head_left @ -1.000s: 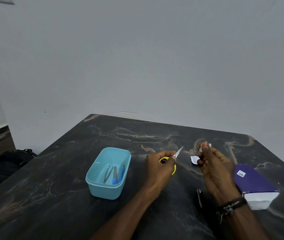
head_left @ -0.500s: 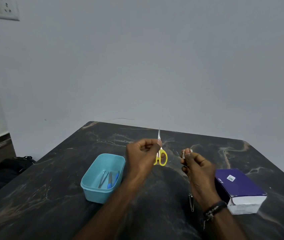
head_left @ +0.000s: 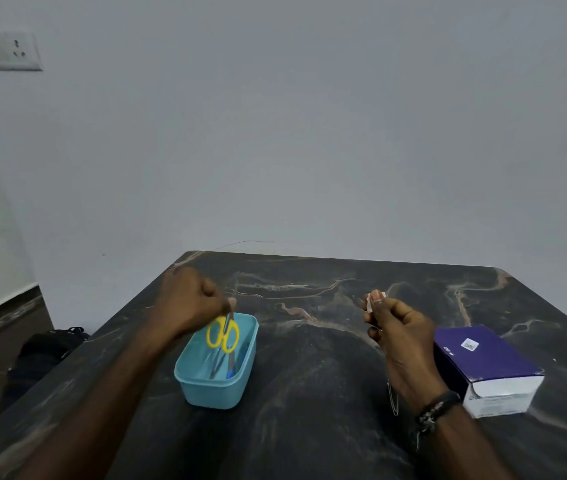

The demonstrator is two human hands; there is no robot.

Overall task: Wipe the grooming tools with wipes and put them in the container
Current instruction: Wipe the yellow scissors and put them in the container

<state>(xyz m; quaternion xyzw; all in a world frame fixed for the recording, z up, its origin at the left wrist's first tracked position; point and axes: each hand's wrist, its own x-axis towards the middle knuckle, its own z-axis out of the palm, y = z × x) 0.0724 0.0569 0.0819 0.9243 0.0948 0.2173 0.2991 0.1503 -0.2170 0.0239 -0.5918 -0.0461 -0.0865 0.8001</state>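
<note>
I have the scissors (head_left: 223, 336) hanging handles-down over the blue container (head_left: 218, 386), so I judge they are wiped and ready to drop in beside the tools already lying inside. My left hand (head_left: 190, 303) is curled tight, pinching the blades between thumb and fingertips. My right hand (head_left: 396, 327) hangs off to the side near the purple box (head_left: 483, 365), its thumb and forefinger clamped on the small white wipe (head_left: 372, 301), kept clear of the drop

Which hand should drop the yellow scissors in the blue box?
The left hand. It already pinches the scissors by the blades, handles hanging right over the blue container. The right hand is off to the side, holding a small white wipe.
</note>
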